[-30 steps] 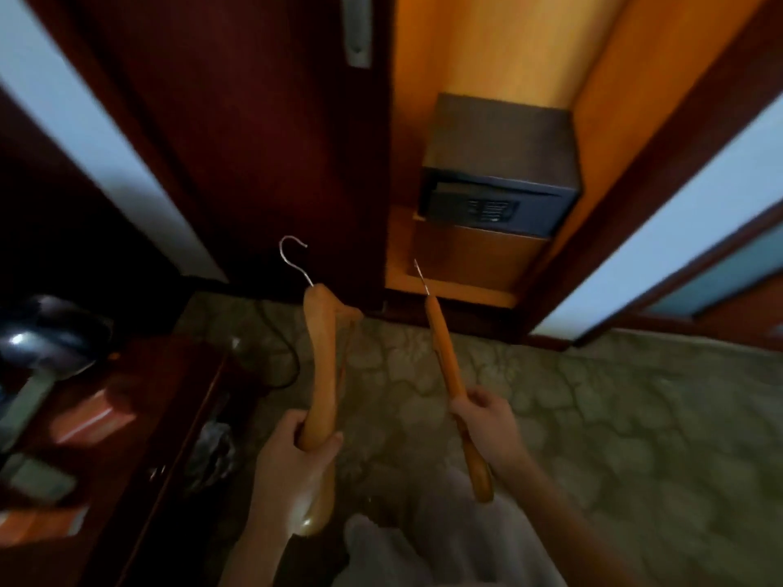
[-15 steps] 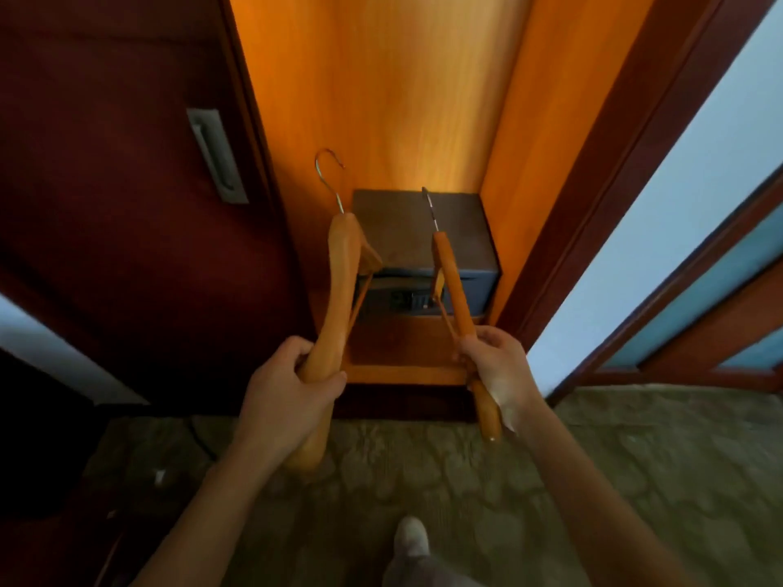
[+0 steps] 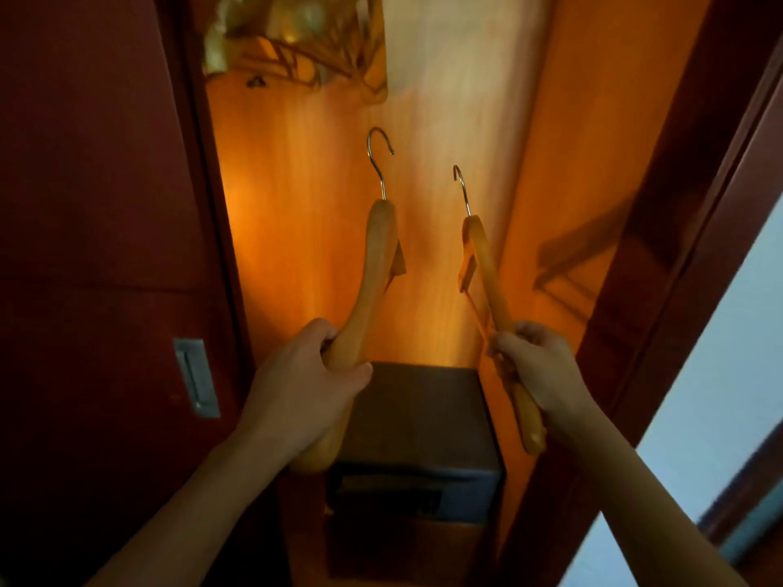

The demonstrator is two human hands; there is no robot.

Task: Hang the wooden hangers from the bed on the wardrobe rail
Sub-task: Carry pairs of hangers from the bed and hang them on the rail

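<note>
1. From my end, the left hand (image 3: 305, 374) is curled round the lower arm of 1 wooden hanger (image 3: 377, 256), and the right hand (image 3: 538, 366) grips the second hanger (image 3: 483, 264) the same way. Both hangers are raised inside the open wardrobe, above the safe (image 3: 415, 417), hooks up and apart from each other.
2. I can't make out the rail. The top of the compartment is a blurred tangle (image 3: 296, 48) (possibly hangers already hung).
3. Risks, as I judge them:
   - Each grip sits far from its hook, so the tips may wobble and miss the rail.
   - Placing 2 at once could snag them on that tangle.
   - A dropped hanger would hit the safe.
4. I can read no writing. The safe's front panel is too dark and blurred, and the hangers show no brand.
</note>
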